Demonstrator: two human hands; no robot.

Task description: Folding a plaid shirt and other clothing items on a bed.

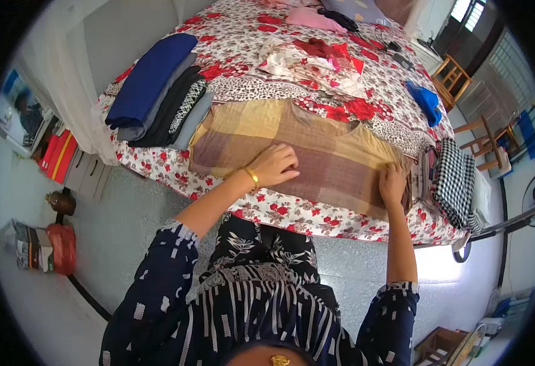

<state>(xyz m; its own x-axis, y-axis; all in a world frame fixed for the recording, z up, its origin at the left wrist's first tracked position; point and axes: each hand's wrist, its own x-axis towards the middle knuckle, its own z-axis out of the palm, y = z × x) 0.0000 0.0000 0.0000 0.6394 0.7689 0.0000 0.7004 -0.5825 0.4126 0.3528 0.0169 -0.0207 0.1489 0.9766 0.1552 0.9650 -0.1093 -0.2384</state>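
A plaid shirt [316,152] in yellow, tan and brown is spread sideways along the near edge of the bed, with its neckline on the far side. My left hand [273,165] rests on its near middle part, fingers apart and loosely bent, a gold bangle at the wrist. At the shirt's right end, my right hand [392,183] has its fingers bent together on the fabric; the fingertips are partly hidden. Left of the shirt lies a row of folded clothes [151,88] in navy, grey, black and patterned cloth.
The bed [237,67] has a red-flowered sheet. Folded checked cloth [453,183] lies at its right corner, near a blue item [423,102]. Crumpled clothing [316,64] sits farther back. A wooden chair [450,79] stands beyond the right side, and a mosquito net [66,79] hangs at left.
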